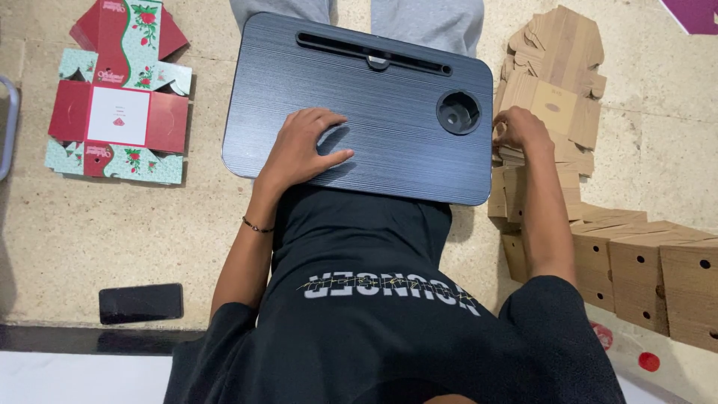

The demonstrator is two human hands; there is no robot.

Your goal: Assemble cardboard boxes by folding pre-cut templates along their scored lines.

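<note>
Reaching right, my right hand (pixel 521 129) has its fingers curled onto the top sheet of the card stack (pixel 551 105) beside the tray (pixel 359 112), touching it but not clearly gripping. To do this well, I'd peel one sheet only, lifting an edge with the fingertips. My left hand (pixel 303 146) lies loosely spread, palm down on the tray, holding nothing and steadying it.

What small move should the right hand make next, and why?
Probably lift the top sheet off the stack of flat brown cardboard blanks and bring it onto the dark lap table. The right hand already touches that stack, while the left hand rests flat on the bare tabletop.
</note>
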